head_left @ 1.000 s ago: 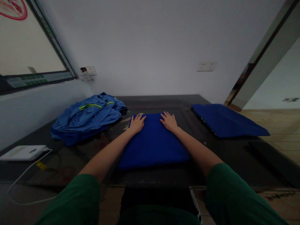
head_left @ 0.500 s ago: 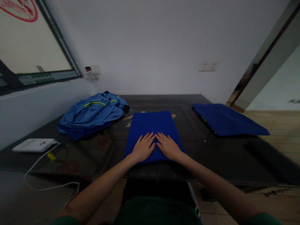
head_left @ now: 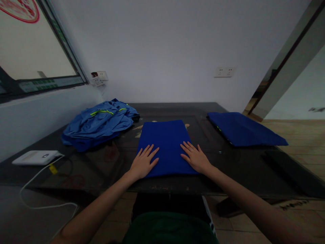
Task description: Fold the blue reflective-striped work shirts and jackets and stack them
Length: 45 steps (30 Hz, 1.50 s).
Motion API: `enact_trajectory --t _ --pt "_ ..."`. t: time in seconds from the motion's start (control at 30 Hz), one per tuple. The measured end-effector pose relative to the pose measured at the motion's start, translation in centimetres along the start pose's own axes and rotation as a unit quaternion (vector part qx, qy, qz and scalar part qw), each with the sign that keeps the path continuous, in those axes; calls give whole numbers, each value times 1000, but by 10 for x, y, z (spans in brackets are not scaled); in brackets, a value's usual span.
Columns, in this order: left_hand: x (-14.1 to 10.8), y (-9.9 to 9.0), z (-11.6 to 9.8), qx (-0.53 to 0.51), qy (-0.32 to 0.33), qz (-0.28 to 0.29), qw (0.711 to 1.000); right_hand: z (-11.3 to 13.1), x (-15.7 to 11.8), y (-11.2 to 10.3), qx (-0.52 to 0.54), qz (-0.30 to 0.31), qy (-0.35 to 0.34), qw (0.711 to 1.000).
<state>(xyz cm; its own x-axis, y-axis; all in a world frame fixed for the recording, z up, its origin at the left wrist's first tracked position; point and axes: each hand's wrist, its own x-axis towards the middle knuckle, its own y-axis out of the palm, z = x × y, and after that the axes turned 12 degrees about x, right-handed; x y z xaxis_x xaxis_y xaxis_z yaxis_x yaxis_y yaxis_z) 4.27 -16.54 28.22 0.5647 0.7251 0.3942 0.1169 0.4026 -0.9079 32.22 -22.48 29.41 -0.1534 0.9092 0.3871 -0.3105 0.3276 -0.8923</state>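
Note:
A blue garment (head_left: 166,145), folded into a flat, nearly rectangular shape, lies in front of me on the dark table (head_left: 162,185). My left hand (head_left: 144,162) rests flat on its left side, fingers apart. On its right side lies my right hand (head_left: 196,157), also flat with the fingers spread. Neither hand grips the cloth. What kind of garment it is cannot be made out in this folded state.
At the left is a crumpled heap of blue clothing (head_left: 101,122) with yellow-green stripes. Nearer stands a white device (head_left: 35,157) with a white cable (head_left: 30,184). Another folded blue garment (head_left: 243,128) lies at the right, beside a dark flat object (head_left: 294,173).
My two hands have moved apart across the cloth, the left one to the left and the right one to the right. The folded garment stays in place.

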Motion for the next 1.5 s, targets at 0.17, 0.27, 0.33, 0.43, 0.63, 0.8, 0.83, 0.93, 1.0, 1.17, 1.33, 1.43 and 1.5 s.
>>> enact_trajectory --t 0.17,0.27,0.33,0.43,0.63,0.8,0.83,0.93,1.0,1.17,1.33,1.43,1.5 --pt "0 -3 -4 -2 1 -24 1000 -23 -2 -17 172 -96 4 980" --pt "-8 -12 -8 -27 -6 -68 997 -37 -23 -36 320 -160 73 931" --pt "-19 -17 -5 -54 -17 -99 993 -38 -45 -43 388 -128 101 907" --pt "-45 -16 9 -88 -107 -129 982 -27 -74 -41 460 -72 114 878" --pt "-85 -6 29 -259 -231 -77 935 -9 -85 -29 502 -68 120 854" --pt "-87 -15 26 -355 -235 -66 903 -6 -81 -32 491 -76 133 858" --pt "-87 -17 26 -371 -234 -63 896 -5 -81 -32 495 -87 133 854" --pt "-88 -20 25 -396 -236 -60 885 -3 -82 -31 502 -133 125 846" --pt "-89 -22 24 -394 -238 -67 885 -2 -83 -28 489 -154 126 850" --pt "-92 -23 20 -350 -252 -88 898 -3 -84 -25 430 -150 148 878" --pt "-94 -17 17 -298 -238 -103 919 -4 -85 -26 358 -150 164 907" --pt "-95 -12 19 -260 -214 -104 936 -5 -89 -25 326 -157 174 916" --pt "-94 -13 20 -210 -198 -116 950 -2 -91 -25 290 -176 159 927"
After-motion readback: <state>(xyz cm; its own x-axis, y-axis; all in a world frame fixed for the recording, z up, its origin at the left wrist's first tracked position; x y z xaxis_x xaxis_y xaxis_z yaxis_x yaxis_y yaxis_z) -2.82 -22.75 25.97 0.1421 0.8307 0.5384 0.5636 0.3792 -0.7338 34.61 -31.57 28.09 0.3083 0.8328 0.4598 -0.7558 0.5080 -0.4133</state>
